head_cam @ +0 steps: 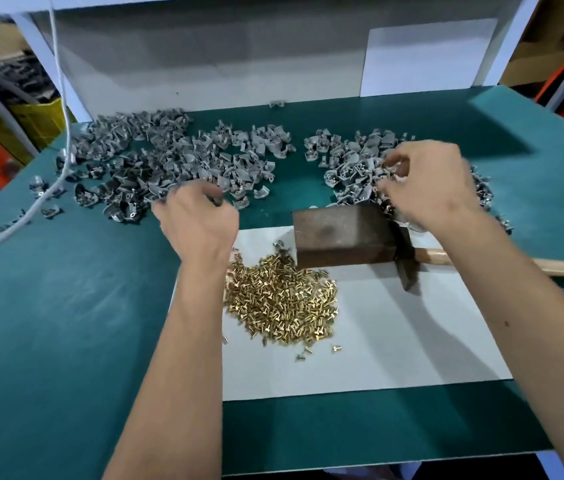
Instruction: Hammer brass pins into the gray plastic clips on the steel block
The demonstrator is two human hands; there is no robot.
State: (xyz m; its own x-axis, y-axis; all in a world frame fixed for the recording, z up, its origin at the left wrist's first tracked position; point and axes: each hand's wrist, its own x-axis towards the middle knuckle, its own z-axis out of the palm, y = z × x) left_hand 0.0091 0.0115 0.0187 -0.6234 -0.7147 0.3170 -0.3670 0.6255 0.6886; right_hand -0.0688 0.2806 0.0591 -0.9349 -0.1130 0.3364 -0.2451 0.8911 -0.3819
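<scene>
Near the front edge of the green desk [66, 306] lies a white sheet [395, 341] carrying a heap of brass pins [280, 299]. Beyond the pins, at the sheet's far edge, sits the steel block [343, 233], with a hammer [408, 261] leaning against its right side, handle running toward the right edge. The left hand [197, 220] hovers left of the block, fingers curled at the near fringe of the big clip pile [169, 161]; whether it holds one I cannot tell. The right hand [429, 185] is past the block over the smaller clip pile [350, 161], fingertips pinching something small and blurred. A white cable [62, 133] crosses the far left corner.
</scene>
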